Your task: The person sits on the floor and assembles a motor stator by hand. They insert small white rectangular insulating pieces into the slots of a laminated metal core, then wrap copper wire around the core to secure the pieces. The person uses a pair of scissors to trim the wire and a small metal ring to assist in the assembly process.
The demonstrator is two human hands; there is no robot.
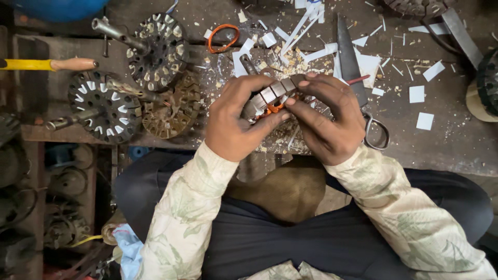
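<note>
littered bench, left hand and right hand both gripping slotted motor core, scissors just beside

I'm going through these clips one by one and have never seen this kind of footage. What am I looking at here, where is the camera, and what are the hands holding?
There is no machine here: the single picture comes from a camera worn on a person's head, looking down at their own two hands and lap. The left hand and right hand together grip a slotted metal motor core with orange copper wire in it. On the dirty workbench lie white paper scraps, large scissors and a loop of orange wire. To the left sit more round slotted cores on shafts with white paper in their slots, and a yellow tool with a wooden handle.
</note>
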